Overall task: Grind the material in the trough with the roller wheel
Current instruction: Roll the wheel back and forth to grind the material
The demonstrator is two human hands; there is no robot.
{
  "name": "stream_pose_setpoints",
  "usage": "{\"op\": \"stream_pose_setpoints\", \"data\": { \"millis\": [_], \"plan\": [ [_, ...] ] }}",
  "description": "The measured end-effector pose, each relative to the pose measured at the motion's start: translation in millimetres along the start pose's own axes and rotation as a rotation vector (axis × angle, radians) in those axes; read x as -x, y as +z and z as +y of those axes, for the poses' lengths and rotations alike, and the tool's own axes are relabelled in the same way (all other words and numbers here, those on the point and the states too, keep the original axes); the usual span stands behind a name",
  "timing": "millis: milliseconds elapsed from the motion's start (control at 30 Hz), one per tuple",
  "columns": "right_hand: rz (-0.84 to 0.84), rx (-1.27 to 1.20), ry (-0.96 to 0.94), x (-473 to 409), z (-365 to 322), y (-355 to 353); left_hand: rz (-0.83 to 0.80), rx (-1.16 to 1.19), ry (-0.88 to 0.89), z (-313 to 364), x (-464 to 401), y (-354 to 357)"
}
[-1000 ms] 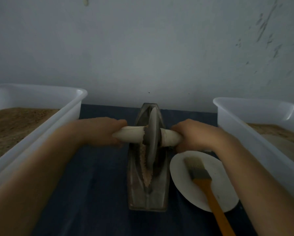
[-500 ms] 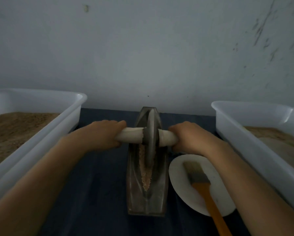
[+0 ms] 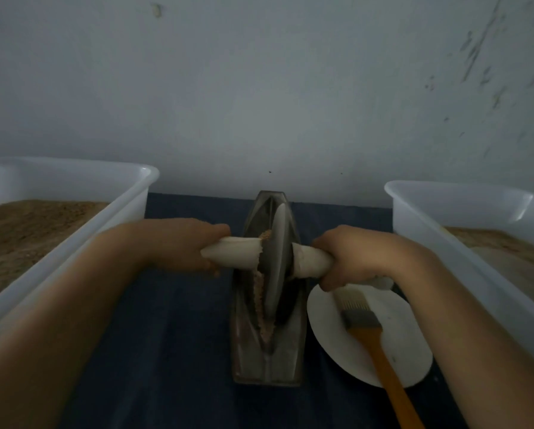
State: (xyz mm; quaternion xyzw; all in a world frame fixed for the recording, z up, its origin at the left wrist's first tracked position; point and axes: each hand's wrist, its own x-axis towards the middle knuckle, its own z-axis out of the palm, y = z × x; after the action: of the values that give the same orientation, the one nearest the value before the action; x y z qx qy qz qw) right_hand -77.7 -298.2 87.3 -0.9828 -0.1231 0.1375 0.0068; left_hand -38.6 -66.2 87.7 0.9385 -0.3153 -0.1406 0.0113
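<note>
Gripping the pale axle on either side, your left hand [image 3: 179, 246] and right hand [image 3: 355, 258] are each clenched around it, with the roller wheel [image 3: 276, 261] standing upright in the trough [image 3: 269, 363] at mid-counter. Expect a heavy, rigid wheel, probably prone to tipping; keep both holds close to it. Brown material [image 3: 261, 308] lies loose beside it and may spill.
</note>
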Motion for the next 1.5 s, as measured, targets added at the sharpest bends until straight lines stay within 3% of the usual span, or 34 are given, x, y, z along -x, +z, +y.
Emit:
{"op": "stream_pose_setpoints", "data": {
  "millis": [67,267,400,533,767,867,1067,1200,1400,1500],
  "plan": [
    [0.095,0.054,0.034,-13.3,3.3,6.1,0.130,-0.045,-0.034,-4.4,-12.4,7.2],
    [0.637,0.143,0.092,-50.5,21.0,34.3,0.667,-0.296,-0.143,-17.9,-45.0,39.2],
    [0.749,0.131,0.099,-57.7,25.4,43.0,0.869,-0.325,-0.151,-14.4,-54.7,47.3],
    [0.630,0.148,0.076,-49.9,22.9,35.9,0.732,-0.299,-0.169,-14.5,-50.7,40.2],
    [0.161,0.133,0.051,-16.8,-0.5,7.6,0.150,-0.102,-0.105,-5.9,-17.4,12.0],
    [0.070,0.045,0.033,1.8,-6.2,0.1,-0.015,-0.049,-0.063,1.2,-0.9,-0.2],
    [-0.038,0.010,-0.002,12.1,-9.3,-6.7,-0.141,0.039,-0.039,1.7,8.8,-5.9],
    [0.084,0.084,0.038,-7.8,-4.0,3.8,0.002,-0.011,-0.082,-3.3,-8.0,3.4],
    [0.548,0.087,0.097,-40.7,18.1,28.0,0.606,-0.308,-0.169,-13.8,-44.1,34.6],
    [0.665,0.119,0.113,-52.3,21.2,37.9,0.758,-0.288,-0.145,-15.7,-53.0,41.4]
  ]
}}
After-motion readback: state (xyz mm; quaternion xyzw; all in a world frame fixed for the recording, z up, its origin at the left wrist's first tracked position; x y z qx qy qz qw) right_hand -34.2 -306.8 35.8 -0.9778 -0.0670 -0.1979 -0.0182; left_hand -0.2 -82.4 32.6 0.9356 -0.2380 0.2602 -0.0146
